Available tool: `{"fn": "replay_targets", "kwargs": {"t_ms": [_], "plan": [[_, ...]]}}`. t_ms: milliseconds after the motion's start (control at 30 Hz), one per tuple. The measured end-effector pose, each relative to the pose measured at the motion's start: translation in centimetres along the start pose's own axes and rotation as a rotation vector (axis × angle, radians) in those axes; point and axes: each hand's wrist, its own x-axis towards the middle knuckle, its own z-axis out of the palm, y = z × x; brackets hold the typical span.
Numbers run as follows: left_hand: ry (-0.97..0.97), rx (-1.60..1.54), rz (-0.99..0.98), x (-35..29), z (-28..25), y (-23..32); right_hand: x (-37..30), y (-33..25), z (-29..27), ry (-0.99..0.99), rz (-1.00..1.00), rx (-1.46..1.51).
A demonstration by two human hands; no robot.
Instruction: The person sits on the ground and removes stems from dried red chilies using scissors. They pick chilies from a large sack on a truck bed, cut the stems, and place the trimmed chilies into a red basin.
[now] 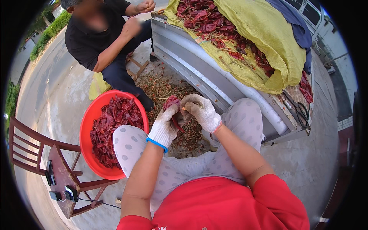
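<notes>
Both my hands wear white knit work gloves and meet in front of my knees. My left hand [165, 124] is closed around a dried red chili pepper [171, 102], which shows above and below the fingers. Beside it, the fingers of my right hand [203, 114] are curled into a pinch close to the pepper. A small yellowish bit shows at those fingertips, too small to name. Under both hands, a heap of stems and pepper scraps [163, 86] covers the ground. A red plastic basin [85, 132] to my left holds many dried red peppers [111, 132].
Right of the heap stands a metal-sided box [180, 51], bearing a yellow woven sack [260, 32] spilling peppers. Dark-handled scissors [303, 115] lie on its near corner. A person in black [86, 44] sits across. A wooden chair [63, 180] with small devices stands left.
</notes>
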Motion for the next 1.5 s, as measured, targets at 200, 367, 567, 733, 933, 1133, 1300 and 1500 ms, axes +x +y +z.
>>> {"fn": "replay_targets", "kwargs": {"t_ms": [200,367,567,733,933,1133,1300,1500], "plan": [[0.230,0.087,0.186,2.0,-2.2,2.4,0.2,-1.1,-0.8,0.142,-0.017,-0.008],[0.242,0.698,0.183,0.1,-1.1,3.1,0.4,-1.3,-2.8,-0.033,0.078,-1.010],[0.090,1.182,0.193,0.2,-0.9,0.6,0.6,-1.5,-0.4,-0.069,-0.060,-0.745],[0.128,1.239,0.221,0.0,-0.6,0.1,0.2,-0.3,-0.1,0.031,-0.201,-0.666],[0.133,1.149,0.225,-0.6,0.9,0.9,-0.8,-1.1,-0.6,-0.071,-0.052,-0.456],[0.070,1.148,0.356,-0.4,-0.1,0.1,-0.8,-0.5,-0.6,-0.024,-0.433,-0.791],[0.017,0.804,0.339,-0.2,0.0,0.5,-0.5,-1.1,-0.8,0.001,-0.626,-0.931],[-0.011,0.970,0.363,0.4,-0.4,-0.5,-1.1,-1.7,-0.3,0.043,-0.452,-0.786]]}}
